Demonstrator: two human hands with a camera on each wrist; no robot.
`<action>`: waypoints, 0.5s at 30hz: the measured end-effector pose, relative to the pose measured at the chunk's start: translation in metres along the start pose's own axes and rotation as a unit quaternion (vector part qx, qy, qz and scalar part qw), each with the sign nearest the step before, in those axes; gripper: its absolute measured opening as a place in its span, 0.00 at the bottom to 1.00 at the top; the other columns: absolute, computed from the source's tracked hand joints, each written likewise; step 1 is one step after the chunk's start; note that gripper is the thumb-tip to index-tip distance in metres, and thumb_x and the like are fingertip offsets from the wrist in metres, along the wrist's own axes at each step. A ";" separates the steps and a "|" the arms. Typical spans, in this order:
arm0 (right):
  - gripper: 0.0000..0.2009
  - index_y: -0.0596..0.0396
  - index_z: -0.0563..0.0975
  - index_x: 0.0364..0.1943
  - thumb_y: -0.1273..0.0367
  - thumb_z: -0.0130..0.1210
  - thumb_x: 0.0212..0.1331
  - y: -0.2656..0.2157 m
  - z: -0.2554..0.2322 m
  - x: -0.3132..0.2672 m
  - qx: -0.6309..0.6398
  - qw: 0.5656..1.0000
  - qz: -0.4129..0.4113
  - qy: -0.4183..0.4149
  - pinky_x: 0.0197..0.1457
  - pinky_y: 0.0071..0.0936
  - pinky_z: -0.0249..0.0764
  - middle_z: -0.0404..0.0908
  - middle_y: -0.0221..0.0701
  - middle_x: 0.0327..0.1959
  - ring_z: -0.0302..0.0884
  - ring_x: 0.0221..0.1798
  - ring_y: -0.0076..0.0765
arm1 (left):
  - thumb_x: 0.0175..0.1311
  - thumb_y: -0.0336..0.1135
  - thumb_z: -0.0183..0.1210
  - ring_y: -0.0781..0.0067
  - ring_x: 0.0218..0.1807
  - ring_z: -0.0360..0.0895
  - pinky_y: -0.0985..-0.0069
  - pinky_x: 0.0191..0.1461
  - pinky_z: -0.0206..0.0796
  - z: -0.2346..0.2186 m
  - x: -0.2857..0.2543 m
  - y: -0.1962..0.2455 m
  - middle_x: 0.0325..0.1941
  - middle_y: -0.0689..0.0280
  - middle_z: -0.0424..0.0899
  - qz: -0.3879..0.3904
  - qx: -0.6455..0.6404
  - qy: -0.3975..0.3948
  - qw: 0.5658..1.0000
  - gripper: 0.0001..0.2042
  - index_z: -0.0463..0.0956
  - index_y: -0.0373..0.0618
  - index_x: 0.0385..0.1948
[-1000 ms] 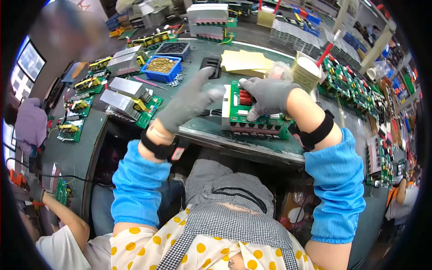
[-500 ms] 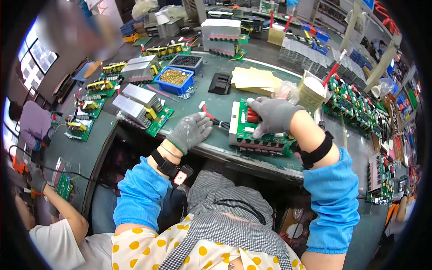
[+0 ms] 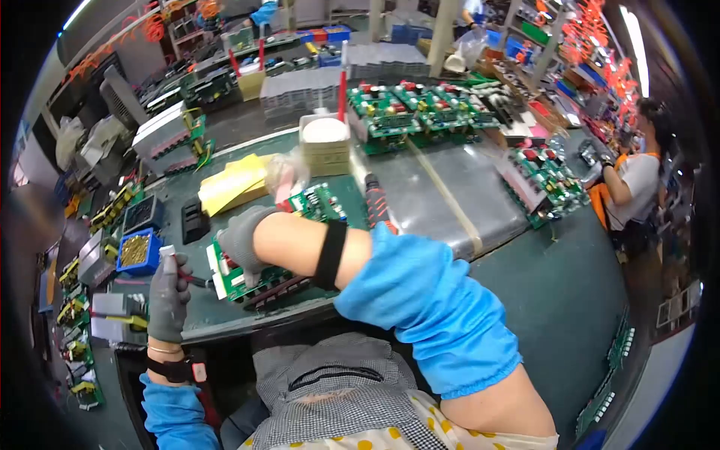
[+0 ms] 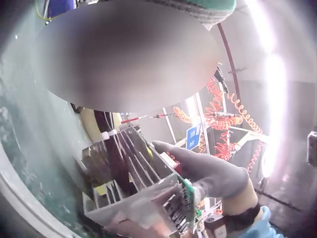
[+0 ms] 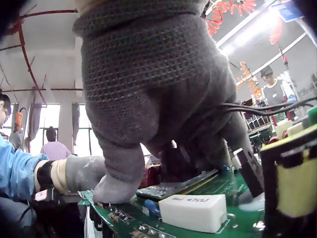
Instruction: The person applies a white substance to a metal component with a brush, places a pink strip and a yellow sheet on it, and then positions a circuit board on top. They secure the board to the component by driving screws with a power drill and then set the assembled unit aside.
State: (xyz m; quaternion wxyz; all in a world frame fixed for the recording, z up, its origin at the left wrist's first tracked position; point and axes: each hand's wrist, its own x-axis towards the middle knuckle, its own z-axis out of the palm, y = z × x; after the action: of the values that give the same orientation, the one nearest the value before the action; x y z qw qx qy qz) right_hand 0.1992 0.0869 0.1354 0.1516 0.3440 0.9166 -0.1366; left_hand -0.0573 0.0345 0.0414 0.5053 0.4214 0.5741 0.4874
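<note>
1. While the right hand (image 3: 247, 238) straddles the circuit board (image 3: 234, 286), the left hand (image 3: 168, 304) is raised just to the left of it, with a white connector (image 3: 167, 250) showing at its fingertips.

2. Judging the relation that matters most: the board lies to the right of the left hand, a small gap apart, and its white-edged left end faces that hand. Its long axis seems to run roughly left to right, with the right end slanting far. The left hand is nearer to that end; the right arm crosses over the rest.

3. The right hand is clamped on the board, thumb at one edge and fingers reaching across. The left hand's fingers look closed on the connector; a blurred patch covers much of the left wrist view, so the exact pinch cannot be told.

4. A dark cable (image 3: 196, 280) trails from the left hand toward the board; whether it joins there is unclear.

5. The board sits at the near edge of the green worktop (image 3: 540, 262). It is green and crowded, with a printed white block (image 5: 193, 213), dark red parts (image 5: 151, 176) and a silvery finned heatsink (image 4: 133, 203).
</note>
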 end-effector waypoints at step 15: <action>0.41 0.59 0.70 0.60 0.51 0.74 0.44 -0.009 -0.001 -0.002 -0.038 0.999 0.018 0.021 0.58 0.43 0.76 0.79 0.46 0.57 0.78 0.59 0.52 | 0.65 0.43 0.57 0.58 0.29 0.77 0.66 0.33 0.68 0.044 -0.038 0.065 0.27 0.56 0.81 0.141 0.494 -0.161 0.843 0.15 0.80 0.39 0.29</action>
State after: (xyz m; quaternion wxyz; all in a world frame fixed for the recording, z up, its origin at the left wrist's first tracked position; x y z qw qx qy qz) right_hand 0.1943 0.0797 0.1386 0.1475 0.3574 0.9176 -0.0918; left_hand -0.0090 0.0141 0.1112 0.2407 0.7642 0.5839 0.1307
